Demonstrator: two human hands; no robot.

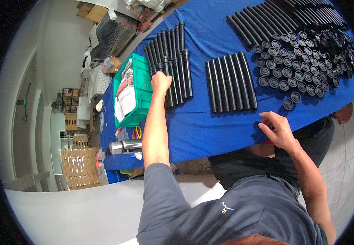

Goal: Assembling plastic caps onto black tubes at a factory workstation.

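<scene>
Black capped tubes (178, 79) lie on a blue-clothed worktop (201, 130). The left hand (161, 83) curls among them, hold unclear; keeping tubes parallel should help. The right hand (278, 130) hovers half-open, empty.

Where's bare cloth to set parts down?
Blue cloth is free between the wide-ended tubes and the middle tube row, and from that row to the near edge. Crowded: right, with round black pieces; left, around the green bin.

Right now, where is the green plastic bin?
In the head view, the green bin sits on the left part of the blue cloth, immediately left of the capped black tubes.
</scene>
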